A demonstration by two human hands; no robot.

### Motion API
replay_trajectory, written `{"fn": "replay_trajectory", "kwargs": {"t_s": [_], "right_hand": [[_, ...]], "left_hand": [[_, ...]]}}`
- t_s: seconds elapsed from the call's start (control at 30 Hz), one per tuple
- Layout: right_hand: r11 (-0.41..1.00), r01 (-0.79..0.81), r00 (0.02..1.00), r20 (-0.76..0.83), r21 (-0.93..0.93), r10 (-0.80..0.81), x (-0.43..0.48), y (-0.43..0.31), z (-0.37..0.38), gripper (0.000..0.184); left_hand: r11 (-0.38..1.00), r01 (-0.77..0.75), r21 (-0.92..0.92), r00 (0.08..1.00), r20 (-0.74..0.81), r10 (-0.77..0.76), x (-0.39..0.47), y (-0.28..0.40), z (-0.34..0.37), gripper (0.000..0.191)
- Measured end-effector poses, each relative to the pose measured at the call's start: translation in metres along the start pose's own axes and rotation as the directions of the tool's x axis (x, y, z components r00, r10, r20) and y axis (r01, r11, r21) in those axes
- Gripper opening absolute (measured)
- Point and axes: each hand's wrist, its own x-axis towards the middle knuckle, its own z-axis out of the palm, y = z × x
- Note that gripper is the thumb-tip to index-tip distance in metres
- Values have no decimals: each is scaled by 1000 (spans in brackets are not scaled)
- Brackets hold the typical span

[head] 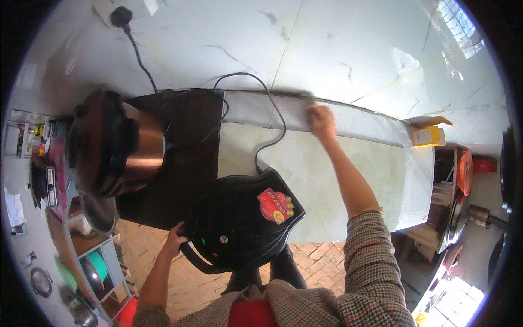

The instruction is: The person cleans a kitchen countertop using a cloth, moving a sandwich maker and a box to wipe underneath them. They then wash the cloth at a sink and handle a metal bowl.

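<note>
A black lidded electric griddle [245, 220] lies partly over the front edge of the counter, its handle [198, 259] towards me. A red sticker with writing is on its lid. My left hand [176, 239] grips the griddle's left side, beside the handle. At the back of the counter, my right hand [322, 120] is closed around a small thing [310, 100], too blurred to name, against the foot of the wall. The griddle's black cord [282, 118] loops over the pale countertop [314, 175] to the left of my right hand.
On the black surface [192, 135] at left stands a copper-coloured electric pressure cooker [143, 151]. A plug [121, 17] is in the wall socket. A yellow box [427, 136] sits at the counter's right end. Shelves [92, 253] with kitchenware stand at left.
</note>
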Motion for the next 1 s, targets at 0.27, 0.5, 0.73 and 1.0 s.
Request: {"fn": "replay_trajectory", "kwargs": {"t_s": [0.27, 0.5, 0.73, 1.0], "right_hand": [[961, 270, 939, 233, -54, -251, -5, -65, 47, 36], [850, -104, 969, 140, -516, 204, -17, 64, -82, 37], [956, 290, 909, 300, 48, -291, -97, -41, 0, 36], [942, 185, 979, -27, -281, -200, -94, 63, -47, 24]], "left_hand": [[996, 50, -77, 998, -21, -52, -23, 26, 30, 82], [986, 10, -169, 997, 73, 3, -26, 0, 20, 79], [998, 59, 4, 996, 70, -59, -56, 48, 29, 74], [994, -38, -102, 999, 32, 41, -49, 53, 45, 65]]}}
